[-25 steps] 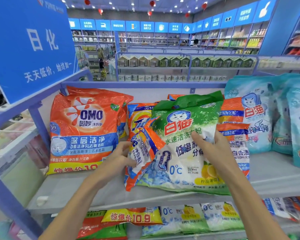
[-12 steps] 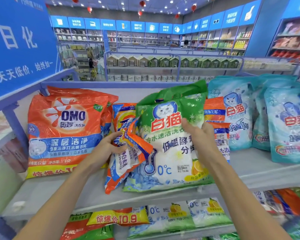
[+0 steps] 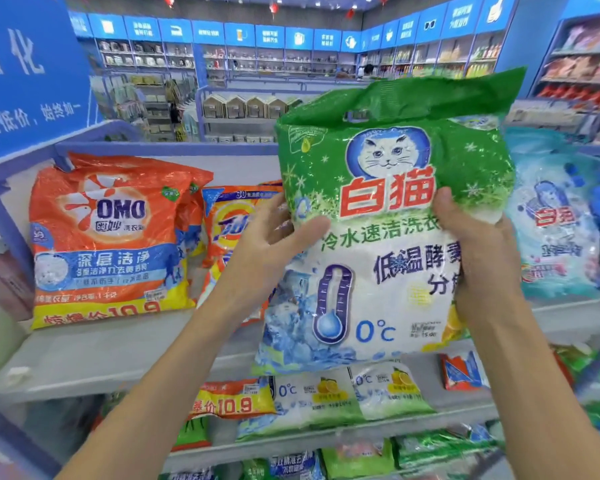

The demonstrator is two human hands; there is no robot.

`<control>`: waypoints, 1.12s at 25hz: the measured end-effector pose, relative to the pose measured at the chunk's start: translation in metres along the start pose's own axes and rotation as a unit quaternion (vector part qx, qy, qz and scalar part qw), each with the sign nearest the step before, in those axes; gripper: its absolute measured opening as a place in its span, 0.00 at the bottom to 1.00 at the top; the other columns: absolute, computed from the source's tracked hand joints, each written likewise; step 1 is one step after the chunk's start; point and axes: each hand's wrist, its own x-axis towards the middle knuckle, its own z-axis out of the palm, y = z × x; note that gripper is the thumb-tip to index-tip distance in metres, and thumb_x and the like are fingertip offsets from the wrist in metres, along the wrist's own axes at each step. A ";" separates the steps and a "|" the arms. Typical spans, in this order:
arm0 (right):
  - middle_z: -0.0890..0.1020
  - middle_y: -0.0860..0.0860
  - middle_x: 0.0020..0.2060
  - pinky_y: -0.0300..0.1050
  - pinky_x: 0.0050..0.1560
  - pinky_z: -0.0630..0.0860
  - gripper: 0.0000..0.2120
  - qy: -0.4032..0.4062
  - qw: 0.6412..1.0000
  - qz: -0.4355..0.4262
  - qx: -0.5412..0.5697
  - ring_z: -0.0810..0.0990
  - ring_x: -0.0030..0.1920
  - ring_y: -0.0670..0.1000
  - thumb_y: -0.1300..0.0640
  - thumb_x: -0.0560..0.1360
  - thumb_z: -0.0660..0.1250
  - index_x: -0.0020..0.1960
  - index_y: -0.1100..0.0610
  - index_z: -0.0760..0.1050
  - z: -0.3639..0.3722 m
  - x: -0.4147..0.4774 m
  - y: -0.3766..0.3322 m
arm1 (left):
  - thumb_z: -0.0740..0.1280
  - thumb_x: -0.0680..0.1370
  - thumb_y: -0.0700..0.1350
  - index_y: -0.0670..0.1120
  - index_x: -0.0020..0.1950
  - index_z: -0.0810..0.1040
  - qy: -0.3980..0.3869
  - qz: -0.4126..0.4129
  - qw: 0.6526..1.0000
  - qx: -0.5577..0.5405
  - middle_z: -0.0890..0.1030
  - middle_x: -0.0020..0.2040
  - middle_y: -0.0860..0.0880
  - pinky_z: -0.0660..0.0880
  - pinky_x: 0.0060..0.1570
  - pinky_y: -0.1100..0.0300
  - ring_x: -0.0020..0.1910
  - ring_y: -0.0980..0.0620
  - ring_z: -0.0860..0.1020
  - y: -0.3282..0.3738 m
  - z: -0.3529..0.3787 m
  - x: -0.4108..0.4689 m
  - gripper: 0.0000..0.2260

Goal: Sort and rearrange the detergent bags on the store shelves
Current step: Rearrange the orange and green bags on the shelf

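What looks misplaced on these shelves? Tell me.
An orange 10.9 bag lies on the lower shelf beside green 0°C bags, though its matching OMO bag stands on the upper shelf. Brands look mixed there.

We are in a shop, at its detergent shelves. At 9 o'clock orange OMO bags stand on a grey shelf with a 10.9 price printed across them; the green detergent bag at 1 o'clock carries a small price sticker. At 10 o'clock hangs a blue aisle sign. Far off, at 12 o'clock, wall racks full of goods run under blue category panels.
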 end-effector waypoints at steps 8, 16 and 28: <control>0.89 0.49 0.47 0.49 0.48 0.85 0.12 0.025 0.998 0.039 -0.031 0.88 0.49 0.52 0.58 0.70 0.75 0.53 0.55 0.81 -0.080 -0.080 0.001 | 0.77 0.69 0.45 0.43 0.59 0.82 -0.012 -0.124 0.976 -0.177 0.87 0.50 0.43 0.82 0.47 0.52 0.44 0.46 0.86 -0.027 0.064 -0.077 0.19; 0.86 0.57 0.57 0.63 0.49 0.83 0.18 0.046 0.959 0.273 0.062 0.86 0.55 0.60 0.45 0.80 0.62 0.53 0.54 0.87 -0.172 -0.198 0.002 | 0.77 0.68 0.41 0.44 0.58 0.84 -0.012 -0.236 0.941 -0.242 0.86 0.52 0.39 0.82 0.46 0.50 0.46 0.42 0.86 -0.089 0.089 -0.214 0.19; 0.84 0.62 0.59 0.63 0.56 0.81 0.19 -0.028 0.889 0.457 0.019 0.84 0.59 0.62 0.50 0.82 0.62 0.67 0.59 0.78 -0.242 -0.210 0.103 | 0.75 0.67 0.46 0.48 0.67 0.78 0.109 -0.334 0.921 -0.169 0.87 0.55 0.48 0.79 0.58 0.46 0.52 0.46 0.86 -0.154 0.121 -0.278 0.27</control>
